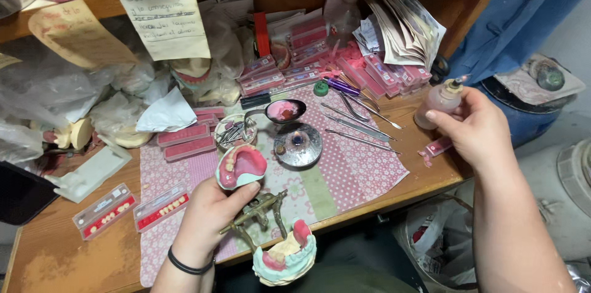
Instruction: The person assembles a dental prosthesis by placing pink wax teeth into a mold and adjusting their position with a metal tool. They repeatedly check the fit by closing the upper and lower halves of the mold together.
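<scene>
Left hand (209, 213): fingers closed around pink wax denture on pale plaster cast (241, 167), few teeth set.
Right hand (477, 127): gripping small lit glass spirit lamp (438, 101).
Left to do: more teeth; brass articulator (261, 214) waits near.

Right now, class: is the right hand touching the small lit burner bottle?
Touching. The head view shows the right hand with fingers wrapped around the burner bottle, thumb pressed on its side.

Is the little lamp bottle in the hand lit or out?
Lit. A small flame shows on the wick of the lamp bottle, held upright in the right hand.
</scene>
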